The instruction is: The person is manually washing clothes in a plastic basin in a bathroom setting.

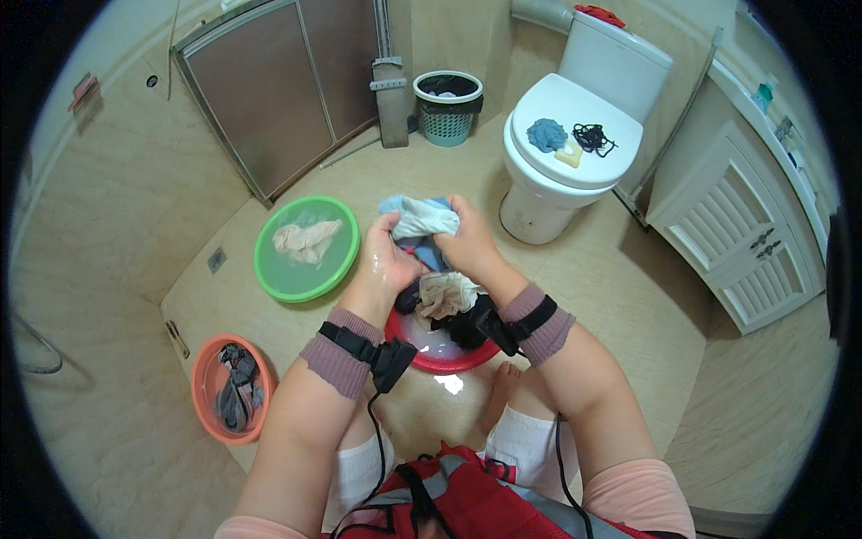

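Observation:
Both my hands hold a wet light-blue cloth [424,217] in front of me. My left hand [387,259] grips its left end, with the thumb on top and the palm wet. My right hand [471,239] grips its right end. A darker blue piece of fabric hangs between the hands. Right below them is a red basin [441,367] with whitish water, a beige and white cloth [448,294] and black cloths [468,328]. To the left, a green basin [306,295] holds water and a pale cloth [308,241].
An orange basin [200,397] with grey garments [236,397] stands at lower left. On the lid of a white toilet [539,101] lie a blue mesh ball [547,135], a yellow soap bar [569,154] and black cord [592,139]. A waste bin [448,124] and a louvered cabinet [727,209] stand beyond.

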Available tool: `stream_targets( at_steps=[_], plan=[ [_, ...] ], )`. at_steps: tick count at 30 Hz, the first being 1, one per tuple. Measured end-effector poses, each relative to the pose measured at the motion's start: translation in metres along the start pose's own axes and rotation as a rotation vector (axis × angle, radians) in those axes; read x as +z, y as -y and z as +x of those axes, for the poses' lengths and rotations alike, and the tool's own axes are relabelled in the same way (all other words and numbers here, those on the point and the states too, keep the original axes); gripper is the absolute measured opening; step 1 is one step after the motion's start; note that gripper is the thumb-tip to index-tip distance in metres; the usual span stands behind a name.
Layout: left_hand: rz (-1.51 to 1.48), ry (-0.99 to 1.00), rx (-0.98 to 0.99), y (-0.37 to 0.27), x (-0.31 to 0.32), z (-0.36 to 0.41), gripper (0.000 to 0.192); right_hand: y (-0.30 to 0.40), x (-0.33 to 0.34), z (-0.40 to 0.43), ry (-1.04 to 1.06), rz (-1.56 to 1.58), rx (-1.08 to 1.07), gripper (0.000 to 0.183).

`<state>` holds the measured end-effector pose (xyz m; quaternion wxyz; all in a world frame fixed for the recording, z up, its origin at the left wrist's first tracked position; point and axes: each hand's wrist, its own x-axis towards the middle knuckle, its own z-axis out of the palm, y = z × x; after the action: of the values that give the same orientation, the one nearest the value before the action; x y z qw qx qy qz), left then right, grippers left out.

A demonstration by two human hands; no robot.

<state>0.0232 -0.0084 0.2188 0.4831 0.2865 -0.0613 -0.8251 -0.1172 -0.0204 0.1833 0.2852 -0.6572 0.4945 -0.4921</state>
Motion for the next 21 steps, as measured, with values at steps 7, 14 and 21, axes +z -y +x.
stream_targets(
  at_steps=[7,14,21],
  plan=[
    [0.071,0.033,0.096,0.006,-0.020,0.017,0.051,0.056,0.003,-0.016,0.065,0.011,-0.514,0.048],
    [-0.072,0.568,-0.011,0.010,-0.067,0.035,0.034,0.066,0.018,-0.035,0.215,-0.234,-0.321,0.028],
    [0.096,0.072,0.073,0.038,-0.024,0.014,0.044,0.028,0.018,-0.008,-0.315,-0.201,-0.005,0.022]
  ],
)
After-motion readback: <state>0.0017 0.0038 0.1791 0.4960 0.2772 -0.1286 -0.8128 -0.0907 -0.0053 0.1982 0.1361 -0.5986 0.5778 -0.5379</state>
